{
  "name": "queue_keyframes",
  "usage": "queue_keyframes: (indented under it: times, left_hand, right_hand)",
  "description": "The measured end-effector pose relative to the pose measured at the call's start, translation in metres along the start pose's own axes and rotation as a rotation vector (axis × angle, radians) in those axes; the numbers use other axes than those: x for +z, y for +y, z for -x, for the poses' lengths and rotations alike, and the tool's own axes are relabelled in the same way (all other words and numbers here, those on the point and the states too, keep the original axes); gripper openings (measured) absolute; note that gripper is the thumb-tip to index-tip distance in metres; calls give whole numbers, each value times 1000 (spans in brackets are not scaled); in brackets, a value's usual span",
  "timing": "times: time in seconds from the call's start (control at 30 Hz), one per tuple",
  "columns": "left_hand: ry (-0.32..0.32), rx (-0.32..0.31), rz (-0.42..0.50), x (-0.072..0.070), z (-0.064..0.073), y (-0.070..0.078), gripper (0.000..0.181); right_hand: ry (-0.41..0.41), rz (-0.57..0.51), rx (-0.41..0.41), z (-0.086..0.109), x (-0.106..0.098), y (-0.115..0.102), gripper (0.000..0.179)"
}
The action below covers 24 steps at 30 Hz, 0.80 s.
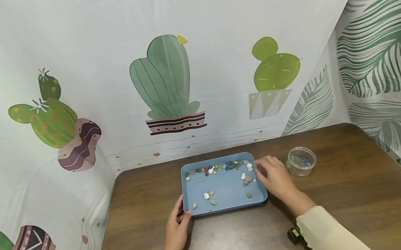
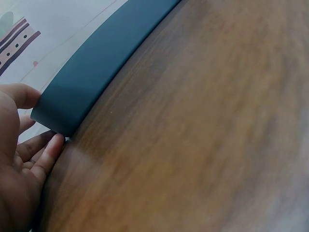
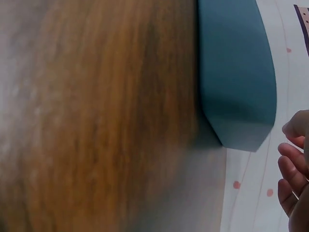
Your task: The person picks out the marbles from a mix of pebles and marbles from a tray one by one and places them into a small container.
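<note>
A shallow blue tray (image 1: 228, 187) lies on the wooden table, with small stones and beads in it. Multicoloured beads and pebbles (image 1: 225, 166) form a row along its far side. A white stone (image 1: 206, 196) and several tan ones lie near the front left; more pebbles (image 1: 248, 179) cluster at the right. My left hand (image 1: 176, 226) holds the tray's front left corner, thumb at the rim and fingers low against the side in the left wrist view. At the right rim is my right hand (image 1: 275, 176), its fingers loosely bent; the right wrist view shows nothing in them.
A clear round container (image 1: 301, 161) with a few blue and green beads stands right of my right hand. A small black device (image 1: 294, 235) is beside the right sleeve. Behind the table (image 1: 348, 189) hangs a cactus-print cloth (image 1: 222, 62).
</note>
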<state>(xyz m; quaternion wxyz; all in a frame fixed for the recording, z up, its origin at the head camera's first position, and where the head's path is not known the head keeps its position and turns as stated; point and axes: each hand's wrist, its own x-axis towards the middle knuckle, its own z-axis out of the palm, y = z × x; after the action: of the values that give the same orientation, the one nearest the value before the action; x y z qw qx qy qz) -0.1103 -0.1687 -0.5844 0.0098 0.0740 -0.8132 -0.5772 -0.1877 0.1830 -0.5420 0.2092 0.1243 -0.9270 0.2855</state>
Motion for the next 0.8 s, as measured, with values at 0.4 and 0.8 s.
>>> queue_keyframes:
  times: [0.4,0.8]
  left_hand:
    - [9,5,7,1,1,1,57]
    - [11,-9,-16,0,-1,0,57]
  right_hand:
    - [-52,19,-116,-10,13,-3,27]
    - [-152,77,-179,-23,22,-10,27]
